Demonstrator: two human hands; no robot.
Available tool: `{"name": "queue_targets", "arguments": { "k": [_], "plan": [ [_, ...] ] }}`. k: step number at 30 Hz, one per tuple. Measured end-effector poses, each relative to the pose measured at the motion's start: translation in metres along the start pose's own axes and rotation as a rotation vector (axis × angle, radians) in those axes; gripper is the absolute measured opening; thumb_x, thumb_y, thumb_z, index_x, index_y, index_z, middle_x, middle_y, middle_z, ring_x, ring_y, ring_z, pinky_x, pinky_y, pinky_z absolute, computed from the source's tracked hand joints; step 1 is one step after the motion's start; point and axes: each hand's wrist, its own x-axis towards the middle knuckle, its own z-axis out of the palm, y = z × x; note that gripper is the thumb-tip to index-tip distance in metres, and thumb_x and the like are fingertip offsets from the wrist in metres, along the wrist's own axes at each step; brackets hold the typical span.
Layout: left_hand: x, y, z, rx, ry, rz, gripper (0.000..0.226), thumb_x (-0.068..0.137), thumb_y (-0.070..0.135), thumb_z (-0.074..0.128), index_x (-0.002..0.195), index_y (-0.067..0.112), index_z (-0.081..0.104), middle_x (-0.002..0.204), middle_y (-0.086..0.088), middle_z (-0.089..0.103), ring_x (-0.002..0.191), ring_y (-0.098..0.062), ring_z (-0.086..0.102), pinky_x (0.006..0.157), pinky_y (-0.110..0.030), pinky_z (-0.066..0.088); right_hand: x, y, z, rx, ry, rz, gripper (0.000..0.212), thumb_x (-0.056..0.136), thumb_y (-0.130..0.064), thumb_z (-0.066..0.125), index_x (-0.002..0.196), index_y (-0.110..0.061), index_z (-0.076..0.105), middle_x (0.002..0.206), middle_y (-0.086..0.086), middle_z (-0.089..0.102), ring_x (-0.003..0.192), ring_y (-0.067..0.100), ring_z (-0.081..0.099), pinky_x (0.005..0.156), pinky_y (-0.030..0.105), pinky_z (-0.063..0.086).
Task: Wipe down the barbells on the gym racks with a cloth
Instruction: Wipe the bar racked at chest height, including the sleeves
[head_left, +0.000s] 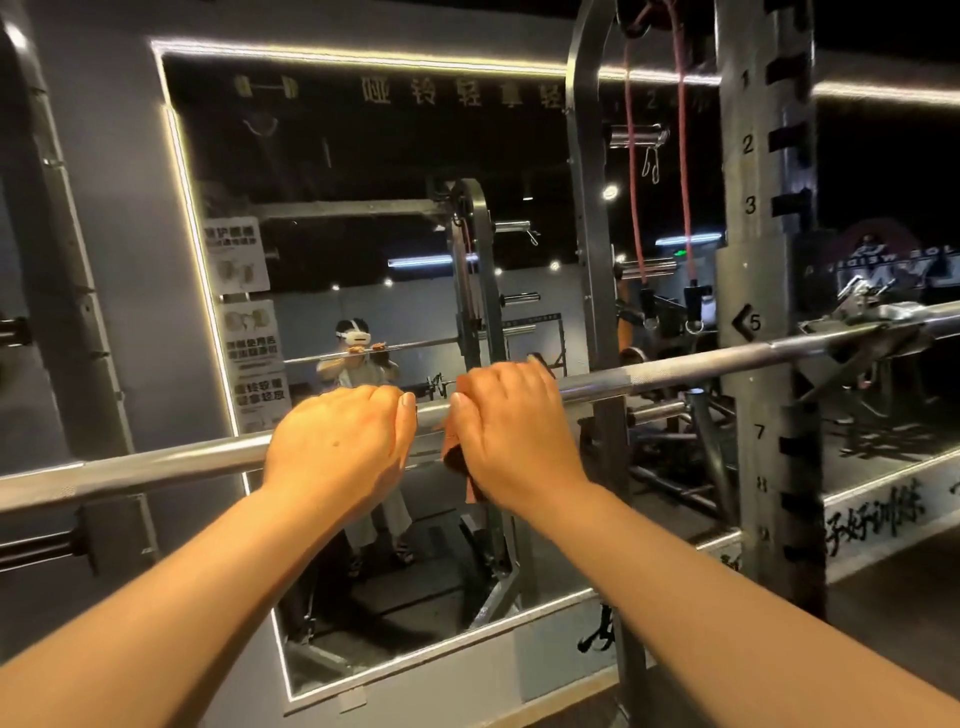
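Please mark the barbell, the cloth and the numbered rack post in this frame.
barbell (675, 372): head view, on the bare shaft between the cloth and the post.
cloth (458, 460): head view, on the dark fold hanging under the barbell.
numbered rack post (748, 234): head view, on the front face just below the number 3.

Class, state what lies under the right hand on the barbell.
A reddish-brown cloth pressed on the barbell, an end hanging below. The right hand covers the rest of the cloth.
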Motion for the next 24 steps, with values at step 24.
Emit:
{"name": "queue_targets", "arguments": {
  "k": [24],
  "plan": [
    [-0.015, -0.041, -0.005, 0.019, -0.085, 0.01, 0.038, 0.107, 0.042, 0.024, 0.113, 0.023, 0.056, 0.1, 0.002, 0.066, 0.083, -0.02, 0.063, 0.078, -0.037, 0.057, 0.019, 0.03, -0.022, -0.178, 0.048, 0.28, 0.055, 0.099, -0.038, 0.017, 0.076, -0.02, 0.063, 0.073, -0.004, 0.062, 0.064, 0.018, 0.051, 0.081, 0.044, 0.043]
  ]
}}
